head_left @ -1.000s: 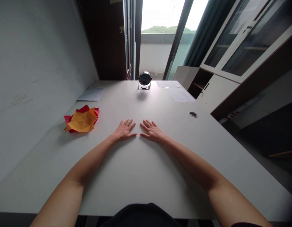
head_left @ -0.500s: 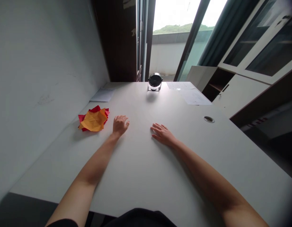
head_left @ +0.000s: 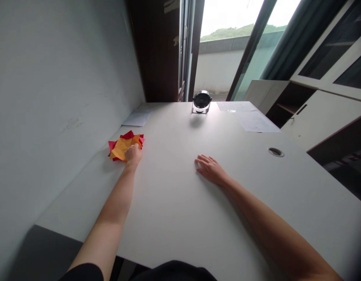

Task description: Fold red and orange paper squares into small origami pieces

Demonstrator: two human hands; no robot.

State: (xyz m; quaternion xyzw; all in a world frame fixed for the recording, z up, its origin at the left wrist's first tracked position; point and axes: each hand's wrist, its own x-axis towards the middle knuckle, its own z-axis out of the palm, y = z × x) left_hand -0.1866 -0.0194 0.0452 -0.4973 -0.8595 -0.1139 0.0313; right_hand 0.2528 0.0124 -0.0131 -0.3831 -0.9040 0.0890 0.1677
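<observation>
A pile of creased paper sheets lies at the left of the white desk [head_left: 168,187]. An orange sheet [head_left: 118,149] is on top, and points of red sheets [head_left: 128,135] stick out around it. At the right side of the pile, my left hand [head_left: 134,153] has its fingers closed on the orange sheet; the fingertips are mostly hidden behind the hand. My right hand [head_left: 211,169] rests flat on the desktop with fingers stretched out, holding nothing.
A round black device on a metal stand [head_left: 201,102] is at the desk's far edge. White papers lie at the far left [head_left: 137,118] and far right [head_left: 256,120]. A cable hole [head_left: 275,152] is at the right. A wall [head_left: 66,117] borders the left side.
My left hand has moved left from the bare desktop onto the paper pile, and its fingers have closed. The camera view has shifted slightly left. My right hand stays in place.
</observation>
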